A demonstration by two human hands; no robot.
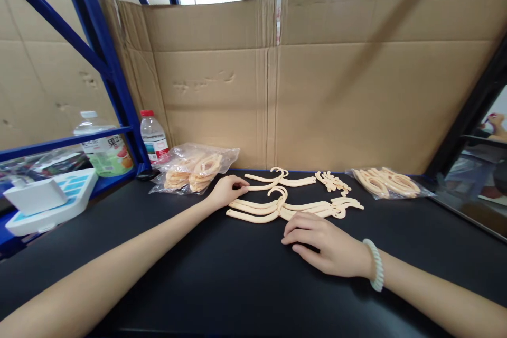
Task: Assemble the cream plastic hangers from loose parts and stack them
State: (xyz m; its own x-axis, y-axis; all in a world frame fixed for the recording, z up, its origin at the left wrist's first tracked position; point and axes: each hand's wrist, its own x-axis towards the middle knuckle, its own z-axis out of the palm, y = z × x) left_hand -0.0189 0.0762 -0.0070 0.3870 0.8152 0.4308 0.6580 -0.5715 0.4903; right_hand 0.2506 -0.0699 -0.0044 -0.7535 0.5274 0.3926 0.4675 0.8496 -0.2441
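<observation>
Cardboard walls back a black table (222,274) where loose hangers (277,206) lie mid-surface: the left hand (225,191) curls lightly at their left ends, the right hand (327,245) rests flat, fingers loose, just before them; squaring those ends first should ease gathering.

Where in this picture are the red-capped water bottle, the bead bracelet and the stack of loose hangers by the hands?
water bottle (153,138), head view, on its label.
bracelet (376,265), head view, on the beads across the right wrist.
hangers (253,215), head view, on the front hanger's left arm.
</observation>
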